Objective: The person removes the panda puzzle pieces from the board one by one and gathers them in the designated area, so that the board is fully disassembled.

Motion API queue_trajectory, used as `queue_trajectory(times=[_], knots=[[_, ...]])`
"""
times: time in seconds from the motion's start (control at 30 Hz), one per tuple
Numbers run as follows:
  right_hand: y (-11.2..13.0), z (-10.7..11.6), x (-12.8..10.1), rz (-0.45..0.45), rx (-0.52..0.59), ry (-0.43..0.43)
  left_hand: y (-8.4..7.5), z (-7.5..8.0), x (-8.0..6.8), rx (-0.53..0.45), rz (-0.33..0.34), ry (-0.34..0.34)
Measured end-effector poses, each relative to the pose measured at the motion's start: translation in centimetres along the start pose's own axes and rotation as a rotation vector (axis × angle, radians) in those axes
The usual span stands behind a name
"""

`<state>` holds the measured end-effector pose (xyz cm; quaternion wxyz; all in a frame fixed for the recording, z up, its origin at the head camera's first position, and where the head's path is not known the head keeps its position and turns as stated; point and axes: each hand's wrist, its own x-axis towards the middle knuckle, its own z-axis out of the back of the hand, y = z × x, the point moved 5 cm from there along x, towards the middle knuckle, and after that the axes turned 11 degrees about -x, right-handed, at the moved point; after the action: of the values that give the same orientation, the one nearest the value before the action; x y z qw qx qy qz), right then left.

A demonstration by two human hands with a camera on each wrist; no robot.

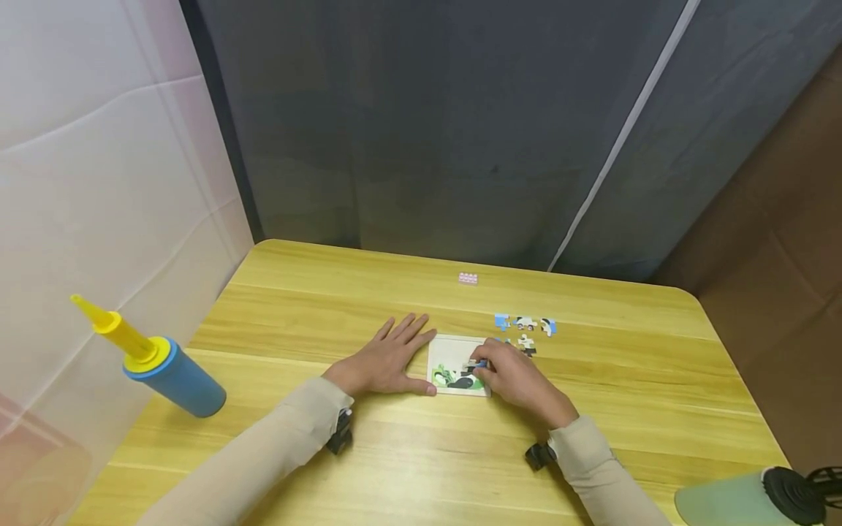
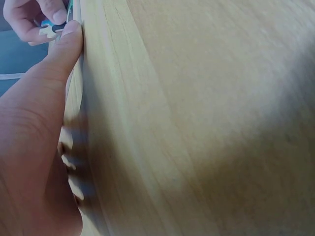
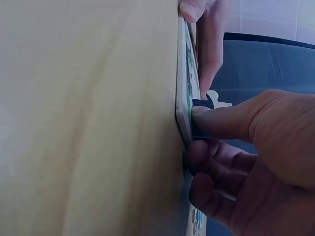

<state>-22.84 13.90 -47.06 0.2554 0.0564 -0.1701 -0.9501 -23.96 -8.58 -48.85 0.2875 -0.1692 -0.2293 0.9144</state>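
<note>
A white square puzzle tray (image 1: pixel 450 347) lies on the wooden table, with joined green, black and white pieces (image 1: pixel 454 378) along its near side. My left hand (image 1: pixel 395 356) is spread flat at the tray's left edge, its thumb at the near left corner. Over the right part of the tray, my right hand (image 1: pixel 516 376) pinches a jigsaw piece (image 3: pixel 216 102) between thumb and fingers. That piece shows black and white in the right wrist view, with some blue in the left wrist view. Several loose jigsaw pieces (image 1: pixel 525 323) lie beyond the right hand.
A pink toy brick (image 1: pixel 468 278) sits near the table's far edge. At the left stands a blue and yellow hand pump (image 1: pixel 177 380). A pale green bottle (image 1: pixel 723 500) with a black lid is at the near right corner. Dark curtain (image 1: pixel 421 131) hangs behind the table.
</note>
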Motion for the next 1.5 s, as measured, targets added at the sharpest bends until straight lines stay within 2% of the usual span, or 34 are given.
queue_trajectory(times=[0.13, 0.3, 0.63, 1.33, 1.5], knots=[[0.2, -0.1, -0.1, 0.002, -0.055, 0.001, 0.0, 0.0, 0.0, -0.001, 0.000, -0.003], [0.1, 0.0, -0.3, -0.016, -0.062, -0.005, -0.1, 0.1, 0.0, 0.000, 0.000, -0.003], [-0.9, 0.9, -0.9, -0.023, 0.036, -0.080, -0.2, 0.1, -0.1, -0.006, -0.001, 0.002], [-5.2, 4.7, -2.5, -0.236, 0.069, -0.226, -0.2, 0.2, -0.1, -0.011, -0.008, 0.002], [-6.5, 5.5, -3.1, -0.272, 0.106, -0.261, -0.2, 0.3, -0.1, -0.010, -0.011, -0.001]])
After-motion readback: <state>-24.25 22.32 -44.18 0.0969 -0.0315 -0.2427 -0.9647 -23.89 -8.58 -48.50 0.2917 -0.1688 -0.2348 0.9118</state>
